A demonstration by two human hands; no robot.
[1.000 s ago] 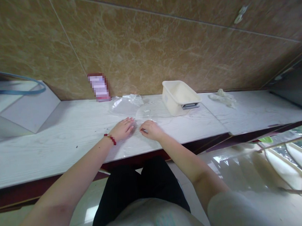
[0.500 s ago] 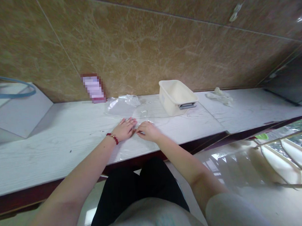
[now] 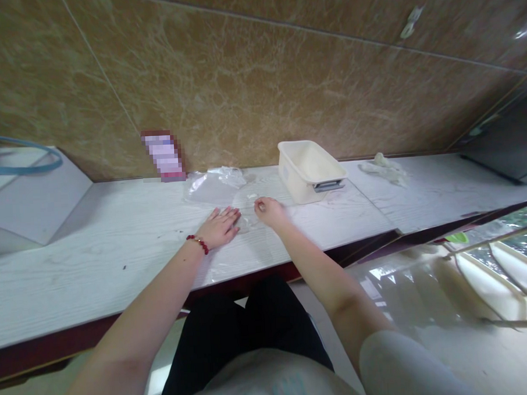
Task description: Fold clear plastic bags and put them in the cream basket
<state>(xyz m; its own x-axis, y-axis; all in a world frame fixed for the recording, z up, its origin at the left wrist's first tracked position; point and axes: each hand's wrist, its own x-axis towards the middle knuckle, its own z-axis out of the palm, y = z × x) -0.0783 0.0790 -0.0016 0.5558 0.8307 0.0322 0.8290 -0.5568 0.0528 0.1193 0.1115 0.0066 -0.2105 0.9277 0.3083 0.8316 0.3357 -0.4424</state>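
My left hand (image 3: 220,227), with a red bead bracelet (image 3: 198,244) on its wrist, lies palm down with its fingers spread. Beneath and beside its fingertips is a thin, clear plastic sheet or bag (image 3: 247,223), hard to make out against the pale counter. To the right, my right hand (image 3: 268,211) is closed in a pinch above the counter; whatever its fingertips hold is too small or see-through to tell. Just beyond both hands rests a crumpled clear plastic bag (image 3: 214,185). A cream plastic bin (image 3: 298,181) with a grey handle stands to the right of it.
The white wood-grain counter (image 3: 151,225) runs along a brown marbled wall (image 3: 223,77). At the left sits a white box (image 3: 40,195) with a blue strap (image 3: 26,170). A blurred pink-and-white item (image 3: 164,155) leans on the wall. Whitish gloves or cloth (image 3: 385,170) lie right.
My right hand has moved away from my left, up and to the right, still pinched. My left hand has stayed in place, with its fingers a little more spread.
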